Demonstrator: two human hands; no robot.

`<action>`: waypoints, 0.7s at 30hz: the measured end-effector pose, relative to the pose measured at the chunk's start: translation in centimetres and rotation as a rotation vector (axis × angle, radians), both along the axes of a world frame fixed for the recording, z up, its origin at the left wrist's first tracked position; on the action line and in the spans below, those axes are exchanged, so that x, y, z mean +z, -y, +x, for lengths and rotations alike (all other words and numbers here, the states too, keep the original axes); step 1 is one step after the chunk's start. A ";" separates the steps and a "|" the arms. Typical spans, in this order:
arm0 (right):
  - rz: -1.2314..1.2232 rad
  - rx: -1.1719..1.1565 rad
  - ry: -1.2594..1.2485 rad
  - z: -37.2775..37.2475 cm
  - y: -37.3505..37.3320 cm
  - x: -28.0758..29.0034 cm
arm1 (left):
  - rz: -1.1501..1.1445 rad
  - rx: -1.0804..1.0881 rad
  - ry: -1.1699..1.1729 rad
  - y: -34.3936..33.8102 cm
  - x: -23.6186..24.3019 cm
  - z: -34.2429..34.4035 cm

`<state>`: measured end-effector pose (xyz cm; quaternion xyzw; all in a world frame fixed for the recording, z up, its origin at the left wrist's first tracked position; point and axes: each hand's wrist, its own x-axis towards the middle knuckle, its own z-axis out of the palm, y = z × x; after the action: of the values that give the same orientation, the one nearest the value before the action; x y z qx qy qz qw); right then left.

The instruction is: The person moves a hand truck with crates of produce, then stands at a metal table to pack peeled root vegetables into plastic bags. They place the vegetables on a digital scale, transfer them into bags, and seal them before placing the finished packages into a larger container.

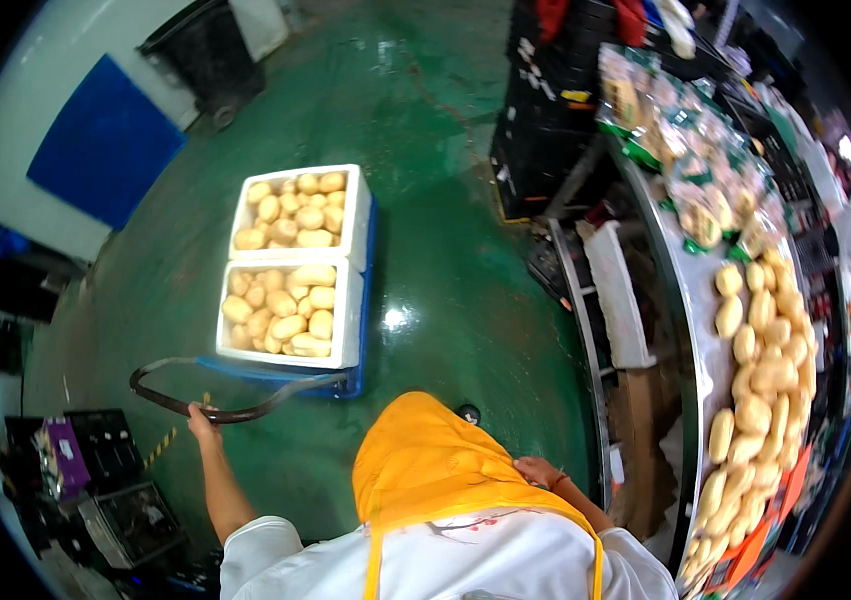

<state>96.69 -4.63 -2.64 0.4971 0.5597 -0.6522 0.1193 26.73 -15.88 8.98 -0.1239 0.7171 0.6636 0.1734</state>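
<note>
My left hand (205,424) is closed around the dark curved handle (266,405) of a blue platform trolley (370,300). Two white foam boxes (354,320) sit one behind the other on the trolley, both filled with peeled-looking yellow potatoes (291,325). At the right edge of my orange apron (426,460) is my right hand (538,470); its fingers are partly hidden, and whether they grip anything does not show.
To the right runs a metal table (701,370) with loose potatoes and bagged ones (701,150). Black crates (551,120) are stacked at its far end. A dark bin (208,55) and a blue panel (106,145) stand far left. The green floor (446,270) looks wet.
</note>
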 end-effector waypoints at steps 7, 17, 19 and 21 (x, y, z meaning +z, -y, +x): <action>0.371 0.470 -0.169 -3.6 -12.5 -6.9 | -0.015 0.102 -0.132 0.7 -1.0 -1.3; 0.507 0.296 0.150 -16.9 -35.2 -4.2 | -0.238 0.179 -0.036 -6.0 0.8 -0.3; 0.413 0.232 0.116 -18.6 -39.0 -1.8 | -0.278 0.262 -0.036 -5.8 0.1 -0.2; 0.180 0.129 0.156 -20.0 -43.2 -0.1 | -0.394 0.278 -0.072 -4.5 -0.8 -0.4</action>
<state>76.65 38.56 -2.79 0.5179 0.6358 -0.5497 0.1593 26.35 -11.42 8.17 -0.2292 0.8145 0.5323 0.0269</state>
